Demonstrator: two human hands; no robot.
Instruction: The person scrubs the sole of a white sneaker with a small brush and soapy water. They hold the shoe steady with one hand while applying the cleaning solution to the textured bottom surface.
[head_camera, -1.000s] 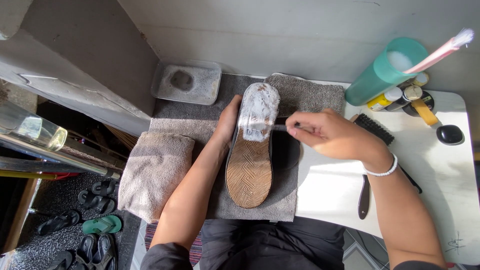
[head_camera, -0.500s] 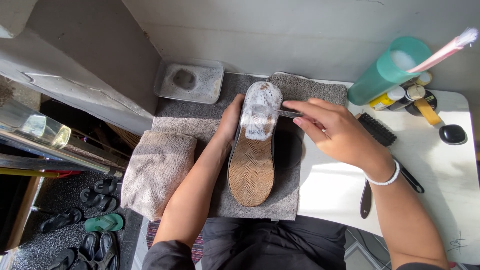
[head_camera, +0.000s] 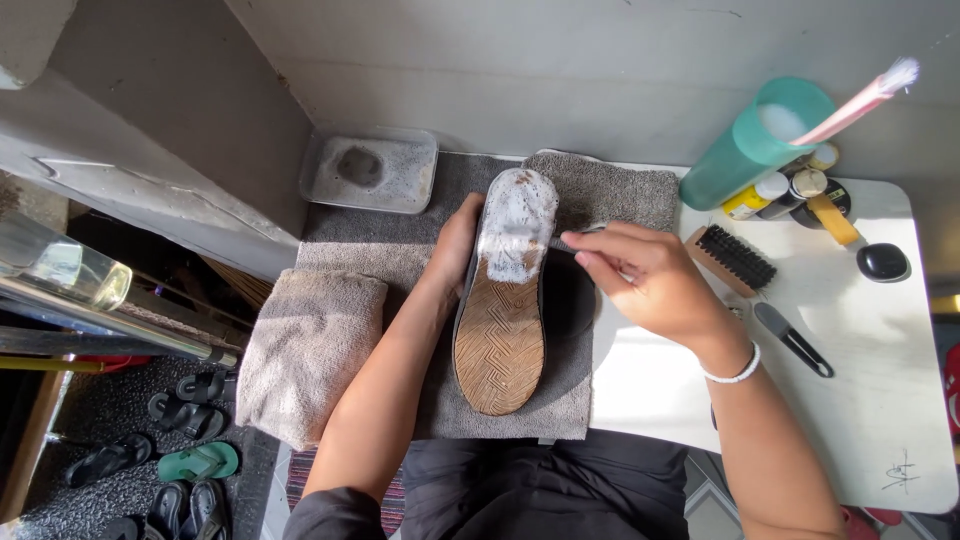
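A shoe (head_camera: 503, 320) lies sole up on a grey towel (head_camera: 620, 195), its brown patterned sole covered with white foam at the toe end. My left hand (head_camera: 455, 245) grips the shoe's left edge near the toe and steadies it. My right hand (head_camera: 640, 280) holds a small brush (head_camera: 563, 243) whose head rests on the foamy part of the sole. A white bracelet sits on my right wrist.
A shallow tray of soapy water (head_camera: 368, 170) stands behind the towel. A folded towel (head_camera: 310, 350) lies at left. On the white table (head_camera: 880, 400) are a teal cup (head_camera: 755, 145) with a toothbrush, a bristle brush (head_camera: 733, 260), small bottles and a dark handled tool (head_camera: 792, 338). Sandals (head_camera: 170, 450) lie on the floor.
My right hand with the brush has shifted back and forth across the foamy toe end of the sole. My left hand and the shoe stayed in place.
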